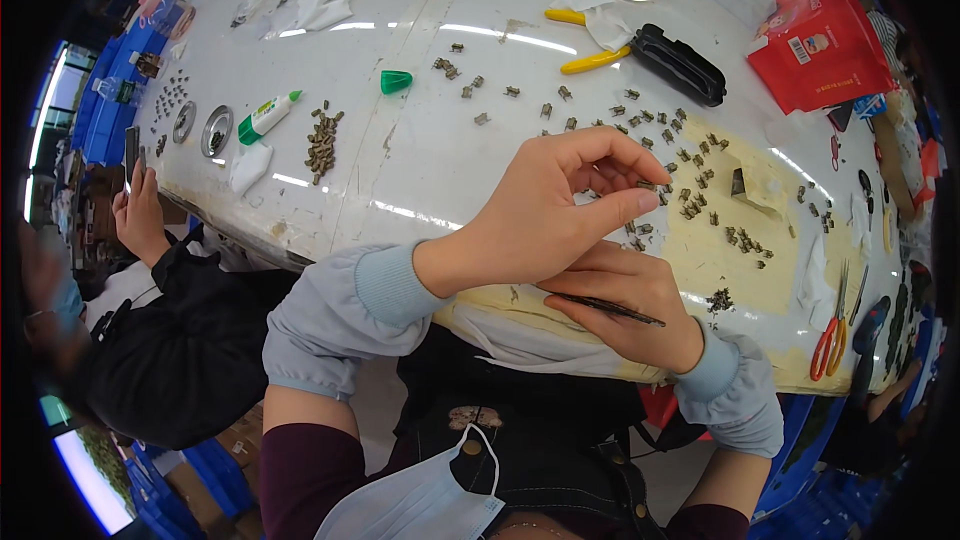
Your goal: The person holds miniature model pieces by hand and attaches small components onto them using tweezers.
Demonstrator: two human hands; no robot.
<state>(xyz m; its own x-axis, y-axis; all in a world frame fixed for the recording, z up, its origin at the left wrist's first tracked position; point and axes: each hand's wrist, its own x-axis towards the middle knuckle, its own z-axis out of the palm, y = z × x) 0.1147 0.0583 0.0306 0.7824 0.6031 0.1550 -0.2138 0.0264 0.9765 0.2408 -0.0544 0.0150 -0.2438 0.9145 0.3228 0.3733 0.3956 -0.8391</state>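
My left hand [548,202] is over the near part of the table, thumb and forefinger pinched on a small metal part [654,186]. Just below it, partly covered by the left wrist, my right hand [650,302] grips dark tweezers [612,309], which lie across its fingers. Similar small metal parts are scattered beyond and to the right of my hands, several of them in a cluster [743,240] on the yellowish paper [720,270]. A little heap of tiny dark bits [720,300] sits near the table's front edge.
To the left are a heap of brassy parts [322,143], a glue bottle [266,120] and its green cap [396,81]. Yellow-handled pliers [598,60], a black case [678,65] and a red bag [820,40] lie beyond. Red-handled scissors [826,345] lie right. A co-worker's hand [142,218] is at left.
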